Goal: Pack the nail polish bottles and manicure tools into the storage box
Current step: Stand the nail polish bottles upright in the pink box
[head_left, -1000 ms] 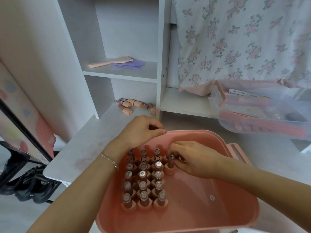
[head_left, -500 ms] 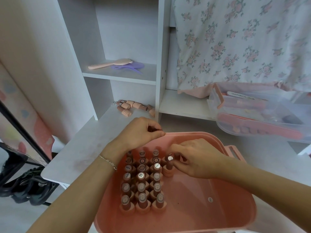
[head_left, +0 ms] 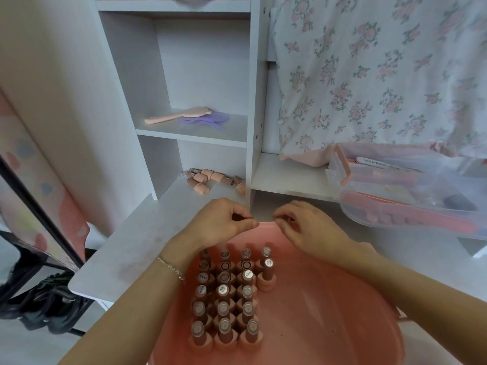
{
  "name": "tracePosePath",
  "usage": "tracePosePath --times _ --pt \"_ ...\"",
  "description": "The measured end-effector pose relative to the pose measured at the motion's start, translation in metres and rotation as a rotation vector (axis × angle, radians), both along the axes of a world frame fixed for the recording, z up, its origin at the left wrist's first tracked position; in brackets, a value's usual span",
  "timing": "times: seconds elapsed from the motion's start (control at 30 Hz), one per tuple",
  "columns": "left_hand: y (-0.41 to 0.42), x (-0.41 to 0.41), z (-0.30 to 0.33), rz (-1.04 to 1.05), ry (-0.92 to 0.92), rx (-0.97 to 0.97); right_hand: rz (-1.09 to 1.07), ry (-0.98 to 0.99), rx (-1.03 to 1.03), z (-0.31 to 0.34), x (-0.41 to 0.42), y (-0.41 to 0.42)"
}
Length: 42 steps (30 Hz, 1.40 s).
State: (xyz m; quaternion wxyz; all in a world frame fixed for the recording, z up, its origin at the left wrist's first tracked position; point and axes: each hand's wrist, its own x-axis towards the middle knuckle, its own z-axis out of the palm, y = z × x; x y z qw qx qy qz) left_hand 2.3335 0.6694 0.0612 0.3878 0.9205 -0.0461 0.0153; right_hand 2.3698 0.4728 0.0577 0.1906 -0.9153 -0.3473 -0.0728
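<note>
Bottles of nail polish (head_left: 226, 293), small with squat peach bases and tall brown caps topped by round stickers, stand upright in tight rows on the left side of the smooth pink plastic storage box (head_left: 329, 320). Three full columns fill that side, and a fourth column at the back holds only two bottles. To the right of the rows the box floor lies bare and glossy, a wide curved basin up to its rounded rim.

Above the far rim of the box, the left hand (head_left: 218, 222) hovers with fingers curled and fingertips pinched together; whether it holds anything I cannot tell. A thin chain bracelet (head_left: 171, 268) circles its wrist. The right hand (head_left: 308, 227) hangs just beside it, fingers loosely bent and holding nothing visible, a narrow gap between the two hands.

Beyond the box, on the matte white desk surface (head_left: 131, 246), loose peach nail polish bottles (head_left: 208, 179) lie tumbled on their sides in the lower cubby of the white shelving unit (head_left: 253, 101). Right of the box sits a clear plastic case with pink latches (head_left: 395, 185), holding long pink files.

On the shelf above the cubby rest a peach hairbrush (head_left: 179, 115) and a flat purple plastic comb (head_left: 208, 119). A floral cloth (head_left: 382, 75) hangs at the back right.
</note>
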Motion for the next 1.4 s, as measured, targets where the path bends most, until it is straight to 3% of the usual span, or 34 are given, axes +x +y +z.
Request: tracePosePath --times 0.17,0.53,0.63,0.7,0.9,0.97,1.07,1.13,1.23,1.4 --pt "0.004 0.005 0.001 -0.011 0.033 0.014 0.03 0.043 -0.085 -0.002 0.009 0.003" --pt "0.031 0.031 0.014 -0.09 0.133 -0.073 0.015 0.082 0.048 0.007 0.026 0.021" --pt "0.064 0.04 0.011 0.126 0.064 -0.181 0.086 0.072 0.173 0.013 0.032 0.043" --pt "0.086 0.043 -0.002 0.317 0.016 -0.145 0.137 0.077 0.207 0.016 0.038 0.064" --pt "0.129 0.051 -0.053 0.581 0.029 -0.023 0.228 0.161 -0.031 0.006 0.082 0.161" --pt "0.136 0.056 -0.064 0.586 0.02 -0.014 0.214 0.186 -0.136 -0.002 0.103 0.186" --pt "0.141 0.065 -0.079 0.539 -0.015 0.028 0.213 0.348 -0.105 -0.018 0.131 0.208" --pt "0.144 0.075 -0.092 0.513 -0.043 0.094 0.085 0.398 -0.101 -0.032 0.148 0.219" --pt "0.146 0.093 -0.109 0.503 -0.065 0.264 -0.197 0.322 -0.261 -0.051 0.166 0.229" --pt "0.138 0.126 -0.113 0.474 -0.084 0.329 -0.238 0.269 -0.353 -0.063 0.179 0.231"
